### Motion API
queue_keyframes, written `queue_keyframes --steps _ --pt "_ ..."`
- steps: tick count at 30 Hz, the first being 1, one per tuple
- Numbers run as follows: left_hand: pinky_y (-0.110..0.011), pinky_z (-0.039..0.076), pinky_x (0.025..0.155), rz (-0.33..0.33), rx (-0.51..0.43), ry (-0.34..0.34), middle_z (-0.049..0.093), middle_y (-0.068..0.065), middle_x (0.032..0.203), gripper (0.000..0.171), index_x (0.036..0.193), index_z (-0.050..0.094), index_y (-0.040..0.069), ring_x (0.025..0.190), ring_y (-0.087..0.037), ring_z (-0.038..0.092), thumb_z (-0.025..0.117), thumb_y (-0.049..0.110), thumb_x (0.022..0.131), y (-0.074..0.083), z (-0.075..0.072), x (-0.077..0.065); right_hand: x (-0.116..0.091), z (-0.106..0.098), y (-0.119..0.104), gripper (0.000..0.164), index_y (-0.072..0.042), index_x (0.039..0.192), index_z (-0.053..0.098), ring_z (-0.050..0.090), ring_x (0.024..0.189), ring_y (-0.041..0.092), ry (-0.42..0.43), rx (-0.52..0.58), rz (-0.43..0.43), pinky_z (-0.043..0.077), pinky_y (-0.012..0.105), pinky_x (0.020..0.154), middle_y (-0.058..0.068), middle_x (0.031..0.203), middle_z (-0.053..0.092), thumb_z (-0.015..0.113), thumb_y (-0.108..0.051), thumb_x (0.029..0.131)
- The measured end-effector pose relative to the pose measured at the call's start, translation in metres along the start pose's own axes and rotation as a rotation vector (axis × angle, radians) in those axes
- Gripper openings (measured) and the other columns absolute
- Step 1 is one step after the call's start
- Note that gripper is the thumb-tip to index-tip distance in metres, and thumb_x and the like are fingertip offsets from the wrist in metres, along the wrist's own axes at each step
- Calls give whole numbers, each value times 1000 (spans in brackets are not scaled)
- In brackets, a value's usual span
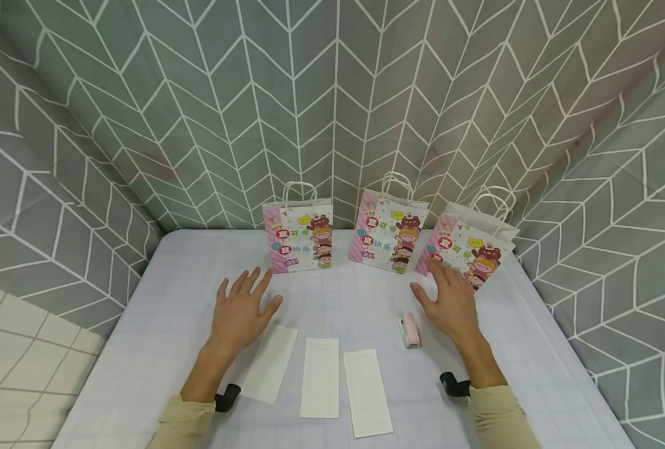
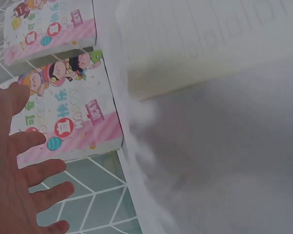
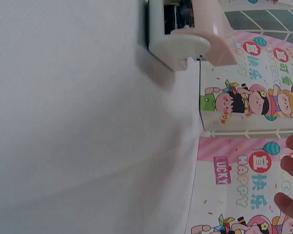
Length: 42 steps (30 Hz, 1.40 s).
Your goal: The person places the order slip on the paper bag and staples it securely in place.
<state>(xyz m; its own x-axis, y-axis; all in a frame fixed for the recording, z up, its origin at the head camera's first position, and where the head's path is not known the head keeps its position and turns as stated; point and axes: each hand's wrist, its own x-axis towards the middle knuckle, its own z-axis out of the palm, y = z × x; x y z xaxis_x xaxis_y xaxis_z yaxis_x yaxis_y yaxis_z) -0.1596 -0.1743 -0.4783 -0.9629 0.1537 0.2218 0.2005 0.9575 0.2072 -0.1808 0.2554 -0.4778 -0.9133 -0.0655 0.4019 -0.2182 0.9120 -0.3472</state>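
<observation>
My left hand (image 1: 242, 310) is spread over the table with its fingers apart, holding nothing; its fingertips point toward the left gift bag (image 1: 304, 240). Below its wrist lies the left paper slip (image 1: 272, 363), tilted. My right hand (image 1: 450, 300) is also spread, empty, with its fingertips in front of the right gift bag (image 1: 461, 246), overlapping it in the head view. Left of that hand sits a pink and white stapler (image 1: 409, 330), seen large in the right wrist view. Between the hands lie a middle paper slip (image 1: 320, 378) and a right paper slip (image 1: 368, 393).
A middle gift bag (image 1: 389, 231) stands between the other two along the back of the white-covered table (image 1: 197, 262). All three bags have white twisted handles and cartoon prints. A grey curtain (image 1: 332, 100) with white chevron lines hangs behind and at the sides.
</observation>
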Motion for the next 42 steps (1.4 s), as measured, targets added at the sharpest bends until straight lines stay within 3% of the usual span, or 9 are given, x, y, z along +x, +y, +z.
queue_keyframes --steps 10,15,20,22,30,35,37,42 --pt "-63 30 108 48 -65 19 59 -11 141 57 143 57 19 130 -36 53 65 48 95 1 -7 -8 0 -12 11 48 -4 132 61 49 126 39 278 126 30 38 59 103 19 132 56 74 -24 90" --pt "-62 40 100 49 -95 -48 66 -9 129 54 136 63 18 120 -36 60 74 43 90 -3 -7 -14 0 -15 20 40 -1 124 65 49 123 38 448 208 29 41 51 98 22 127 53 74 -14 88" --pt "-60 43 96 61 -102 -122 66 -8 125 57 133 66 17 120 -34 59 82 40 83 -8 -6 -18 2 -17 31 37 0 121 65 44 123 40 642 234 35 35 45 95 27 129 48 72 -11 86" --pt "-59 44 95 76 -95 -154 65 -7 124 57 130 68 17 119 -33 58 84 39 80 -9 -6 -19 3 -17 35 39 1 124 62 43 124 38 684 244 64 34 43 98 27 130 45 71 -11 87" --pt "-55 45 94 106 -82 -267 63 -5 119 57 120 72 21 115 -31 58 93 37 69 -13 -2 -23 3 -11 53 53 -1 136 45 43 104 26 692 330 262 31 23 82 20 131 43 70 -11 91" --pt "-53 43 97 70 -93 -324 62 -4 119 48 109 73 22 115 -29 56 94 32 68 -12 3 -23 1 -7 64 53 -13 142 41 46 98 20 682 426 364 32 22 79 -8 119 48 65 -13 94" --pt "-53 43 98 58 -90 -338 62 -3 119 47 109 73 23 117 -28 55 94 32 68 -11 4 -24 0 -6 67 49 -12 141 43 46 95 16 666 439 400 32 21 77 -13 114 48 63 -14 96" --pt "-54 42 99 52 -88 -337 61 -3 120 46 107 71 22 118 -28 55 94 30 68 -11 6 -24 -1 -3 73 42 -1 138 47 47 90 9 608 412 447 34 19 73 7 113 57 58 -14 100"
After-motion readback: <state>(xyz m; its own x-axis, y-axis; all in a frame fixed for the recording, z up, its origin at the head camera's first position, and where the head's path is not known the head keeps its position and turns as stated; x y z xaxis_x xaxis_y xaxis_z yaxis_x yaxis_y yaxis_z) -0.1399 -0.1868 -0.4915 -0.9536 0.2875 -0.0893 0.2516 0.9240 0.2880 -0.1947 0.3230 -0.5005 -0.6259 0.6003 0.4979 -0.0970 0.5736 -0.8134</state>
